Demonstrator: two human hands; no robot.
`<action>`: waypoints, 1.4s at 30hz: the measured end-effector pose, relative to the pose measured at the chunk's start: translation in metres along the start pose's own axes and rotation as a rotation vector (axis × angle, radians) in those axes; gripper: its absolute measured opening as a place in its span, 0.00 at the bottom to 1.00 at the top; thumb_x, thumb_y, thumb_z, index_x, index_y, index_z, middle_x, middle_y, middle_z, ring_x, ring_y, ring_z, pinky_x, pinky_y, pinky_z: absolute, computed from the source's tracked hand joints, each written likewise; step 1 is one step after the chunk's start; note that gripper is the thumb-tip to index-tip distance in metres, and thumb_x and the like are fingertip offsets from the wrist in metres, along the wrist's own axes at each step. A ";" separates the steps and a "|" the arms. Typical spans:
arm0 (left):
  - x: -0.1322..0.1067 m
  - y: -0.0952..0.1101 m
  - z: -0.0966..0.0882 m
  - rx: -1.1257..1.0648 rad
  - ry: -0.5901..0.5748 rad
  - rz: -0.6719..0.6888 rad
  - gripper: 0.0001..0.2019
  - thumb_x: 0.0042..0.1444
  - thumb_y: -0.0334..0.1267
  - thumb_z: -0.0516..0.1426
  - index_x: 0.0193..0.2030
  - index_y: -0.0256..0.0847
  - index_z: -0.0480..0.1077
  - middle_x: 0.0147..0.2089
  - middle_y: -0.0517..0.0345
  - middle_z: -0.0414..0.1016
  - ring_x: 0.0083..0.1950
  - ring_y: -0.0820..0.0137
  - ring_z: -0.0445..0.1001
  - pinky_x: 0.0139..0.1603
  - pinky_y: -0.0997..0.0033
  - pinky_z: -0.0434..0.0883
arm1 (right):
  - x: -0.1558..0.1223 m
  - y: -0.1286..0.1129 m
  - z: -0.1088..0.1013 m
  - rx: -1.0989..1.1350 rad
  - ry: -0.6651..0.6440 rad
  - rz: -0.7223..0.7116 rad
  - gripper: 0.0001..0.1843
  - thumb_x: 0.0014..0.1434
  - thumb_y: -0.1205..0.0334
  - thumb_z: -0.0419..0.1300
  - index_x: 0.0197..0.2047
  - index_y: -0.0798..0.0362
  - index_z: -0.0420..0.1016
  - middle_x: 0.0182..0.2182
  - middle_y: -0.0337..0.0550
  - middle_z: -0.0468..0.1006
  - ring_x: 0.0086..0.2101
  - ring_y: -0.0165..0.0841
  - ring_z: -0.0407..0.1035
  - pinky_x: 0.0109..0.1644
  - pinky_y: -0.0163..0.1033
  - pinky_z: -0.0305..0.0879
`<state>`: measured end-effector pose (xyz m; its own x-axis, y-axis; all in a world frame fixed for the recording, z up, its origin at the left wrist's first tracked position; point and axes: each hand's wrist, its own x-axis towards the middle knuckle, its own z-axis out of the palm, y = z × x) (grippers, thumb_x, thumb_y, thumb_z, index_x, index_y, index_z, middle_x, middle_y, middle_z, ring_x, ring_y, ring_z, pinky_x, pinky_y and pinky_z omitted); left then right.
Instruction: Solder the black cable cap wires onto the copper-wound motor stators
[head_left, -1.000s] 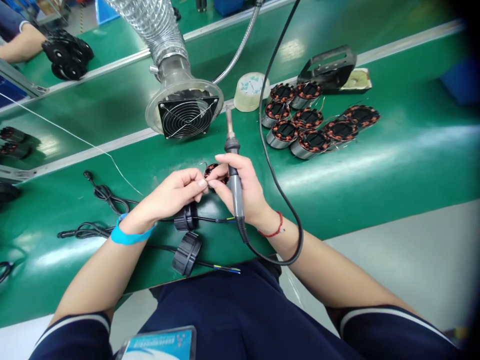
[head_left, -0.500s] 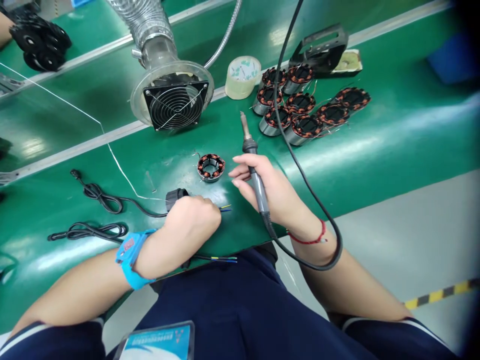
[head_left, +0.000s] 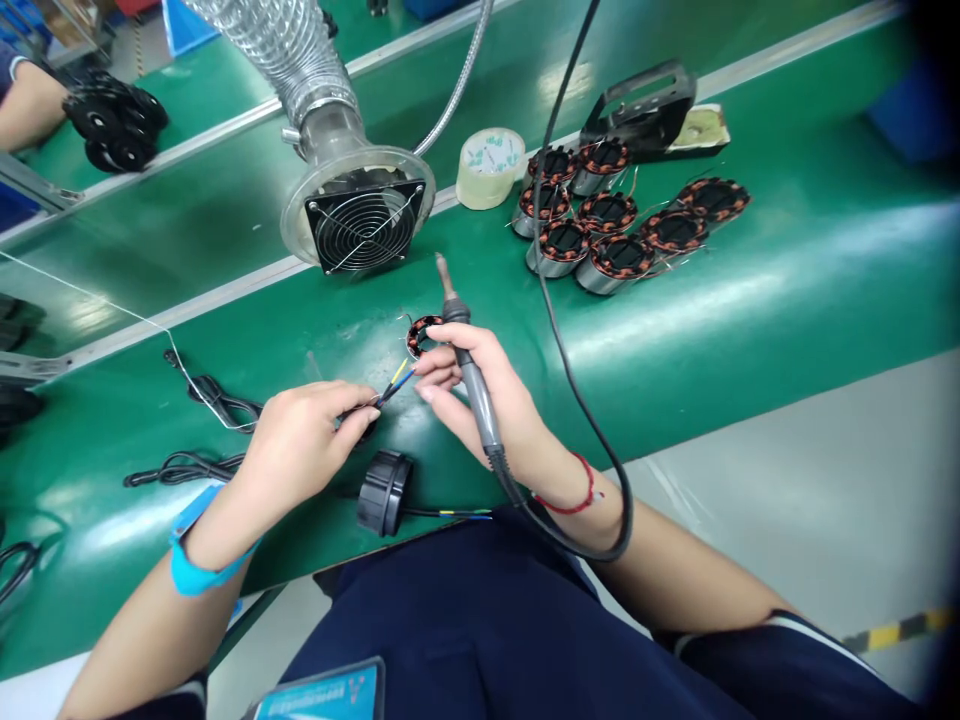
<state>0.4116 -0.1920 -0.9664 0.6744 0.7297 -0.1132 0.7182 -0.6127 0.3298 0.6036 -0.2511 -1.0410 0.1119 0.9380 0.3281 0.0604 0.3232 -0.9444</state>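
My left hand (head_left: pixel 304 440) pinches a black cable near its end, where blue and yellow wires (head_left: pixel 396 382) stick out toward a copper-wound stator (head_left: pixel 420 335) lying on the green bench (head_left: pixel 750 300). My right hand (head_left: pixel 480 395) grips a soldering iron (head_left: pixel 469 365), tip pointing away from me, while its fingertips touch the wire ends beside the stator. The iron's black cord (head_left: pixel 570 380) loops past my right wrist.
A second black connector (head_left: pixel 384 492) with coloured wires lies near the bench edge. A fume extractor fan (head_left: pixel 364 225) stands behind the stator. Several wound stators (head_left: pixel 615 225), a tape roll (head_left: pixel 489 167) and a black iron stand (head_left: pixel 645 105) sit far right. Coiled black cables (head_left: pixel 214 400) lie left.
My left hand lifted a cable from the bench and brought its wire ends up toward the stator. My right hand with the iron moved left to meet them.
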 end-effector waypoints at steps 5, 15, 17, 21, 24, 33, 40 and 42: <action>-0.008 0.003 0.000 -0.099 0.002 -0.045 0.08 0.63 0.36 0.55 0.42 0.41 0.76 0.42 0.60 0.80 0.38 0.70 0.75 0.38 0.71 0.66 | 0.011 -0.005 0.021 0.212 0.008 0.010 0.22 0.60 0.69 0.59 0.56 0.47 0.60 0.37 0.36 0.74 0.38 0.25 0.72 0.45 0.34 0.72; 0.021 -0.009 -0.003 -1.008 0.050 -0.250 0.08 0.58 0.40 0.57 0.33 0.39 0.64 0.23 0.66 0.59 0.24 0.78 0.55 0.23 0.77 0.54 | 0.007 0.010 0.028 0.501 0.042 0.187 0.26 0.56 0.61 0.66 0.53 0.46 0.58 0.34 0.33 0.73 0.25 0.22 0.70 0.27 0.27 0.71; 0.026 -0.004 -0.001 -0.887 -0.026 -0.198 0.08 0.58 0.39 0.57 0.33 0.37 0.66 0.26 0.64 0.62 0.26 0.78 0.57 0.25 0.77 0.56 | 0.006 0.010 0.027 0.492 0.084 0.186 0.27 0.56 0.61 0.66 0.53 0.45 0.57 0.34 0.33 0.73 0.25 0.22 0.70 0.27 0.27 0.71; 0.031 0.003 0.001 -0.703 -0.139 -0.163 0.10 0.59 0.41 0.55 0.32 0.37 0.67 0.27 0.63 0.63 0.27 0.78 0.56 0.25 0.76 0.55 | 0.006 0.009 0.025 0.437 0.102 0.164 0.26 0.57 0.62 0.65 0.55 0.43 0.57 0.36 0.33 0.73 0.26 0.21 0.70 0.29 0.29 0.72; 0.033 0.002 0.001 -0.688 -0.200 -0.171 0.09 0.59 0.41 0.55 0.32 0.37 0.66 0.25 0.65 0.61 0.26 0.78 0.55 0.25 0.76 0.54 | 0.008 0.007 0.020 0.384 0.086 0.092 0.24 0.58 0.64 0.63 0.54 0.44 0.58 0.35 0.34 0.73 0.29 0.23 0.71 0.34 0.31 0.72; 0.047 -0.005 -0.006 -0.924 -0.531 -0.097 0.12 0.61 0.44 0.55 0.36 0.35 0.69 0.33 0.56 0.75 0.33 0.75 0.69 0.34 0.76 0.64 | 0.006 0.006 0.021 0.188 0.129 -0.138 0.20 0.59 0.71 0.59 0.51 0.46 0.61 0.33 0.33 0.72 0.33 0.24 0.70 0.40 0.35 0.72; 0.072 -0.012 0.010 -0.928 -0.184 -0.238 0.05 0.50 0.35 0.59 0.29 0.35 0.68 0.23 0.61 0.68 0.24 0.78 0.64 0.27 0.78 0.62 | 0.023 0.015 -0.009 0.020 0.136 0.045 0.20 0.65 0.59 0.56 0.59 0.46 0.61 0.36 0.39 0.79 0.37 0.30 0.76 0.43 0.39 0.74; 0.082 -0.016 0.014 -0.861 -0.074 -0.282 0.04 0.49 0.33 0.58 0.27 0.35 0.68 0.21 0.61 0.67 0.22 0.78 0.62 0.25 0.78 0.59 | 0.028 0.017 -0.026 -0.086 0.153 0.046 0.21 0.68 0.53 0.52 0.63 0.45 0.59 0.38 0.41 0.80 0.35 0.31 0.76 0.39 0.40 0.75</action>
<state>0.4578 -0.1272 -0.9944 0.5234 0.7787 -0.3461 0.5022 0.0462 0.8635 0.6330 -0.2231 -1.0471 0.2654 0.9195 0.2898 0.1353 0.2621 -0.9555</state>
